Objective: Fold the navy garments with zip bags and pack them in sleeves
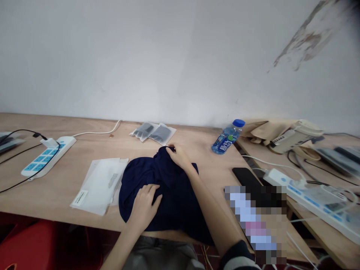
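A dark navy piece of clothing [180, 202] lies bunched on the wooden table in front of me, its lower edge hanging over the front. Its exact kind does not show. My left hand [146, 206] rests on the left part of the fabric, fingers stretched out. At the far edge of the cloth, my right hand [177, 156] pinches a gathered fold between thumb and fingers. Just left of the clothing are flat translucent plastic bags [98, 185] with small printed labels. Behind it lie two small clear packets [161, 134] with dark contents.
A power strip [47, 157] with cables sits on the left. A blue-capped bottle [227, 137] stands at the back right, near a paper cup [295, 137]. Further right are a black phone [247, 183] and another power strip [312, 202]. A red stool [30, 243] is below left.
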Action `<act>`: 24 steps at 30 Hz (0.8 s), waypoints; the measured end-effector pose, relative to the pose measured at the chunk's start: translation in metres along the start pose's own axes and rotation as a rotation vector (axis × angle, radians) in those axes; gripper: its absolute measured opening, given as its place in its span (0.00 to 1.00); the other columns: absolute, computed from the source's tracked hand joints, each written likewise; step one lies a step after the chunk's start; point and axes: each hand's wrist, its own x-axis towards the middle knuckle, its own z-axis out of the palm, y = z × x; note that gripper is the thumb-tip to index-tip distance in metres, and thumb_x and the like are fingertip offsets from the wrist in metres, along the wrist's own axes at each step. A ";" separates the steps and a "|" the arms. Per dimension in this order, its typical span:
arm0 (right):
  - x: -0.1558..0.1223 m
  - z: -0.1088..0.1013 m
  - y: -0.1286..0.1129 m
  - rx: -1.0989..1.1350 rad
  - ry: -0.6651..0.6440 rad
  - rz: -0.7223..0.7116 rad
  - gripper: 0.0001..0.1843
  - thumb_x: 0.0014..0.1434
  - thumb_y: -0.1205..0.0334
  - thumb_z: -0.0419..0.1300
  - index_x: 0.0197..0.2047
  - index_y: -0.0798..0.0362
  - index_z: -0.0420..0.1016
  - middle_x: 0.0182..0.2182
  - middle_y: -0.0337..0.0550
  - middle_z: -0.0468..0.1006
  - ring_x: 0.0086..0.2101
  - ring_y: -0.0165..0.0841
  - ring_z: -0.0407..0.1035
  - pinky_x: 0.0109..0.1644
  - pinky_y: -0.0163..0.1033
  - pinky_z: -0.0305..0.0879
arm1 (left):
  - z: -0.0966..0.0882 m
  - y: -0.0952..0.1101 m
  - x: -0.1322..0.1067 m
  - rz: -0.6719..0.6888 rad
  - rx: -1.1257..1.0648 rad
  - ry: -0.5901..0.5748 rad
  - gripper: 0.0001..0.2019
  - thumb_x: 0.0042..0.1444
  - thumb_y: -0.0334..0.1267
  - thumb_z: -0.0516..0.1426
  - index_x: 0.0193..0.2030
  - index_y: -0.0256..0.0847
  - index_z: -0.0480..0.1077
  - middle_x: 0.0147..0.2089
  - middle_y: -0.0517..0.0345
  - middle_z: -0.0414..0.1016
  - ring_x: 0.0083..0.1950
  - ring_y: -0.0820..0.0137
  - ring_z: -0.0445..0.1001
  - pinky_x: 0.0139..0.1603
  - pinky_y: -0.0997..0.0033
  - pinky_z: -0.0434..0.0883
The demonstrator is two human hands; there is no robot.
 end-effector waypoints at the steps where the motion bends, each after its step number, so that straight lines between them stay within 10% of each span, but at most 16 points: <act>1: -0.004 0.001 0.002 -0.025 -0.010 0.012 0.16 0.66 0.59 0.51 0.54 0.57 0.69 0.47 0.52 0.77 0.46 0.36 0.73 0.49 0.40 0.68 | 0.000 0.000 0.001 0.011 0.013 0.000 0.14 0.63 0.36 0.53 0.54 0.44 0.69 0.48 0.50 0.77 0.50 0.59 0.75 0.51 0.54 0.72; 7: -0.057 0.005 -0.006 -0.218 -0.035 0.114 0.22 0.62 0.59 0.58 0.56 0.61 0.68 0.49 0.63 0.74 0.50 0.48 0.69 0.49 0.47 0.66 | 0.000 0.001 0.005 0.004 0.057 -0.043 0.11 0.63 0.35 0.51 0.50 0.42 0.70 0.46 0.51 0.76 0.50 0.59 0.74 0.51 0.55 0.71; 15: -0.066 -0.001 -0.025 -0.257 0.026 0.120 0.13 0.67 0.64 0.50 0.46 0.50 0.75 0.44 0.49 0.76 0.41 0.38 0.73 0.41 0.38 0.66 | -0.002 -0.001 0.010 -0.121 -0.124 -0.025 0.13 0.66 0.42 0.49 0.51 0.42 0.69 0.47 0.51 0.76 0.51 0.60 0.74 0.54 0.55 0.70; 24: -0.078 -0.014 -0.068 0.408 0.151 -0.056 0.08 0.63 0.59 0.55 0.37 0.51 0.75 0.32 0.42 0.78 0.28 0.30 0.71 0.31 0.33 0.66 | -0.006 -0.004 0.030 -0.382 -0.357 0.178 0.37 0.54 0.50 0.61 0.68 0.41 0.54 0.62 0.41 0.68 0.59 0.54 0.71 0.56 0.54 0.69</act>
